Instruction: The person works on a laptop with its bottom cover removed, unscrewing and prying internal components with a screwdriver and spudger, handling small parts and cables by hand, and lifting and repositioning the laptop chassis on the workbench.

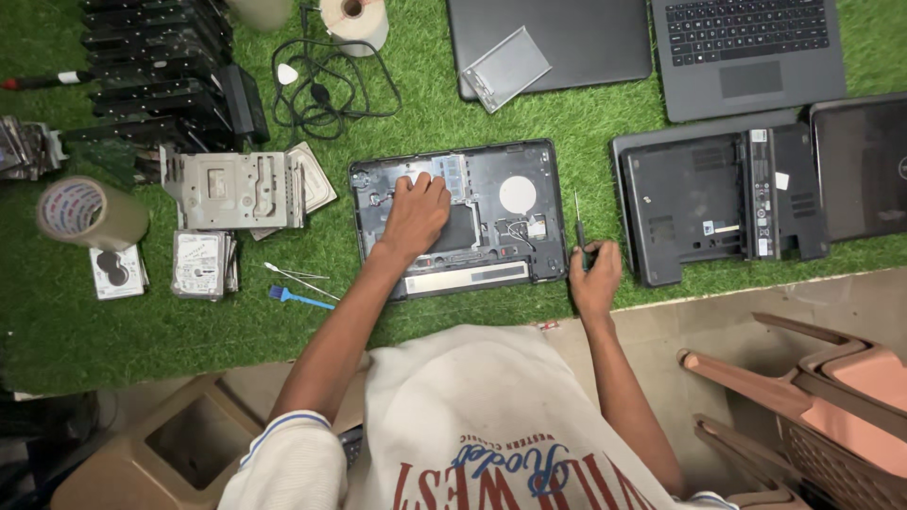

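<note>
Left arm extended forward from the torso, forearm angled up and right; left hand (414, 215) lies palm down inside the opened laptop base (460, 215), fingers slightly spread and curled, fingertips touching the inner parts near its upper left. It presses on the base rather than gripping anything. Right arm runs up the right side; right hand (594, 280) is closed around the handle of a small screwdriver (579, 227), shaft pointing away from the person, just beside the base's right edge.

The tabletop (113, 331) is covered in green artificial turf. The base lies at its centre near the front edge. Left of it: hard drives (200, 264), a metal drive cage (236, 189), a tape roll (90, 213), a blue brush (298, 297). Right of it lies another upturned laptop (718, 203). Plastic chairs (812, 397) stand at lower right.
</note>
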Demonstrator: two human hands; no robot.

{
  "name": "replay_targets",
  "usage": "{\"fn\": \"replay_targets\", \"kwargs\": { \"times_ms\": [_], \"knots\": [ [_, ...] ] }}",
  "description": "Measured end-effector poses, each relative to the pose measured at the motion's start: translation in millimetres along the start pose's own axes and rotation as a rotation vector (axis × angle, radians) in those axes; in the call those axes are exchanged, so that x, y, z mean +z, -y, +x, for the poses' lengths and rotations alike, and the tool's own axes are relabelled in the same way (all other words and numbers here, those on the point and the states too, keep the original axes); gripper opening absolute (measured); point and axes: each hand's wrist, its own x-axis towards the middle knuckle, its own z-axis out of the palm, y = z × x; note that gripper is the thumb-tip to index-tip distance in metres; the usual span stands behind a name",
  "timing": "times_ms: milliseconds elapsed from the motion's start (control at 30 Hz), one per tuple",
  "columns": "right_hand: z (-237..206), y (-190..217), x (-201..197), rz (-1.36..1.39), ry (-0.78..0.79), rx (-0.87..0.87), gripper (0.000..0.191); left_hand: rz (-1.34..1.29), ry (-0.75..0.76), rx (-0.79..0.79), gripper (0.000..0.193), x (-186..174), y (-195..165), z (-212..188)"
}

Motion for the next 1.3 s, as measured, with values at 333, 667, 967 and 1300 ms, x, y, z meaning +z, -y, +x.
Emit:
{"fn": "replay_targets", "kwargs": {
  "times_ms": [333,667,967,1300],
  "knots": [
    [0,-3,1,0.007,0.003,-0.005,0.020,0.000,-0.020,-0.016,0.011,0,-2,-1],
    [-1,-3,3,-0.014,0.009,0.001,0.021,0.012,0.000,-0.030,0.012,3,-2,-4],
    [1,-4,4,-0.009,0.005,0.023,0.022,-0.131,0.022,-0.086,0.018,8,4,-8],
    [2,-3,3,0.012,0.017,0.082,0.025,-0.221,0.072,-0.137,0.016,10,6,-9]
  ]
}}
